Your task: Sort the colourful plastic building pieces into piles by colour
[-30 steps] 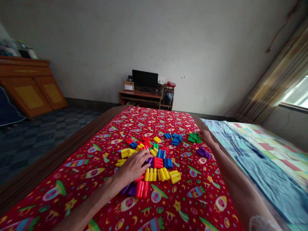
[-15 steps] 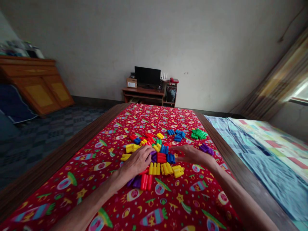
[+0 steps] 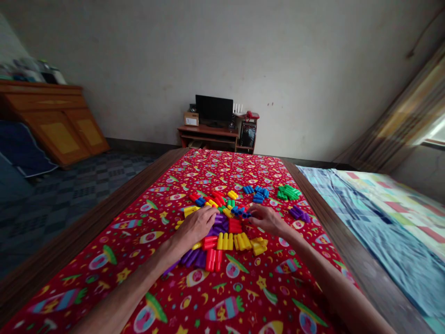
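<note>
Bullet-shaped plastic blocks, joined in small rows, lie on the red patterned cloth. My right hand (image 3: pixel 266 219) pinches a blue block (image 3: pixel 246 215) at its fingertips, lifted a little so that its hollow ends show. My left hand (image 3: pixel 199 226) rests over the pile's left side, its fingers bent and together beside the purple blocks (image 3: pixel 219 224); whatever lies under them is hidden. Between the hands sits a red block (image 3: pixel 235 226). Nearer me are yellow blocks (image 3: pixel 225 241), a red block (image 3: pixel 213 260) and more purple blocks (image 3: pixel 193 258).
Toward the back right lie sorted groups: blue blocks (image 3: pixel 259 192), green blocks (image 3: pixel 288 192) and purple blocks (image 3: pixel 299 214). The red cloth (image 3: pixel 222 167) covers a dark wooden table (image 3: pixel 351 241). A bed (image 3: pixel 389 218) adjoins on the right. A monitor (image 3: pixel 214 110) stands on a desk beyond.
My right hand has closed on a blue block and tilted it up from the pile. My left hand has shifted slightly left, and more purple blocks show beside it.
</note>
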Available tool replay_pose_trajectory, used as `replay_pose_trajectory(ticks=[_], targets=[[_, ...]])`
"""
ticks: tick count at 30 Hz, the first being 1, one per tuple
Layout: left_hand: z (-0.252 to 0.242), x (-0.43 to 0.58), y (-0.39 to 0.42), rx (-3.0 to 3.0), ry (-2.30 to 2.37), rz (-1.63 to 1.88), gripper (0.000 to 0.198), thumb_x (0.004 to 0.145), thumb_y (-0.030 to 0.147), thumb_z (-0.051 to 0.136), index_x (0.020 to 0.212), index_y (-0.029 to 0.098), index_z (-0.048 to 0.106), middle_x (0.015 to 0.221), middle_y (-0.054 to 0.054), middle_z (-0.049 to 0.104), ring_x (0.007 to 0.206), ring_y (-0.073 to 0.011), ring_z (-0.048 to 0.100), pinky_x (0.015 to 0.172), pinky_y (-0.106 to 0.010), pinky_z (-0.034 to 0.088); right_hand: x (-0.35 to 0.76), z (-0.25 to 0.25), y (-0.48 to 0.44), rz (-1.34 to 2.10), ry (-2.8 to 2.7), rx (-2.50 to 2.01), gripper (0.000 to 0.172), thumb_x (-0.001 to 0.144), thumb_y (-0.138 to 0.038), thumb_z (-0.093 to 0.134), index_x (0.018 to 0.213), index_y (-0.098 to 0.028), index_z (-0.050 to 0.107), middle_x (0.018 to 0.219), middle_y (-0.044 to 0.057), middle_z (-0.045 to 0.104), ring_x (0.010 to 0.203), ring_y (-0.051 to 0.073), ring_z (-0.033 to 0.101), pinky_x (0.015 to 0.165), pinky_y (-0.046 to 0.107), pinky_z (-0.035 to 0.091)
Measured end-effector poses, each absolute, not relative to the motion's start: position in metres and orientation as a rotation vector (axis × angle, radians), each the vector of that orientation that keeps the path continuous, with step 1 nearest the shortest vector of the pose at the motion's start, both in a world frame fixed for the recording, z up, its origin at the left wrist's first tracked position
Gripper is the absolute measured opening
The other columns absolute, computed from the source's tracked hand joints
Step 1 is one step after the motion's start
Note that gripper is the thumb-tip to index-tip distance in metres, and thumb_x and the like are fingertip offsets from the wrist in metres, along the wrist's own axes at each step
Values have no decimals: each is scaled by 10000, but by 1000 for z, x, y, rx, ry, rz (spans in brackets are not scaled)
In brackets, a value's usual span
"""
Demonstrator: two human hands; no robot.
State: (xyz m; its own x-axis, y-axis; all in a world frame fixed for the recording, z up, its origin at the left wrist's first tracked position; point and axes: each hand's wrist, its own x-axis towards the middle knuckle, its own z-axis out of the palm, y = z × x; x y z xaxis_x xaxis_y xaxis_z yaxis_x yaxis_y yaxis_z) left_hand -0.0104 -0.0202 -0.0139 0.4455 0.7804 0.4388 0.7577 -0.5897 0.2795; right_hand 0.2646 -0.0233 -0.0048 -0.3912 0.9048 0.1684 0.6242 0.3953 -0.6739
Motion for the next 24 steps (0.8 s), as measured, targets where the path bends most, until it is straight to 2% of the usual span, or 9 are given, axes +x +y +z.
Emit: replay_pose_trajectory(ticks=[3, 8, 12, 15, 20, 24], targets=[[-14, -10, -20, 2633, 1369, 856, 265, 911, 149, 431, 981, 204, 681, 949, -49, 716, 894, -185, 684, 825, -285, 550, 276, -6, -15, 815, -2048, -1274, 302, 775, -243, 629, 1071, -185, 644, 919, 47, 738, 784, 172, 692, 670, 264, 520], [-18, -10, -18, 2640, 1309, 899, 277, 919, 152, 411, 988, 193, 675, 952, -61, 708, 896, -190, 685, 837, -301, 557, 298, 2, -17, 491, -2159, -1374, 450, 727, -184, 618, 1173, -192, 671, 994, 81, 741, 818, 201, 677, 747, 313, 516], [-22, -11, -17, 2634, 1288, 902, 234, 912, 174, 453, 994, 203, 670, 963, -52, 717, 901, -183, 689, 842, -298, 561, 308, 5, -18, 334, -2167, -1414, 361, 753, -164, 570, 1080, -196, 719, 1020, 71, 732, 814, 189, 650, 763, 296, 486], [-24, -11, -17, 2639, 1293, 896, 209, 916, 207, 481, 995, 206, 674, 962, -53, 724, 895, -188, 693, 835, -303, 565, 310, 6, -16, 337, -2181, -1440, 286, 776, -166, 539, 987, -177, 732, 923, 52, 727, 747, 163, 622, 712, 265, 460], [-26, -10, -17, 2659, 1291, 900, 204, 921, 223, 496, 997, 213, 685, 950, -52, 732, 870, -189, 698, 818, -297, 566, 315, 4, -18, 429, -2351, -1392, 265, 746, -127, 565, 963, -183, 707, 847, 32, 714, 713, 144, 602, 660, 231, 423], [-28, -11, -17, 2675, 1333, 856, 194, 913, 198, 515, 992, 208, 692, 945, -58, 731, 852, -197, 701, 815, -304, 563, 314, 4, -11, 367, -2308, -1431, 159, 762, -135, 556, 846, -153, 691, 727, 16, 679, 638, 125, 571, 598, 211, 383]])
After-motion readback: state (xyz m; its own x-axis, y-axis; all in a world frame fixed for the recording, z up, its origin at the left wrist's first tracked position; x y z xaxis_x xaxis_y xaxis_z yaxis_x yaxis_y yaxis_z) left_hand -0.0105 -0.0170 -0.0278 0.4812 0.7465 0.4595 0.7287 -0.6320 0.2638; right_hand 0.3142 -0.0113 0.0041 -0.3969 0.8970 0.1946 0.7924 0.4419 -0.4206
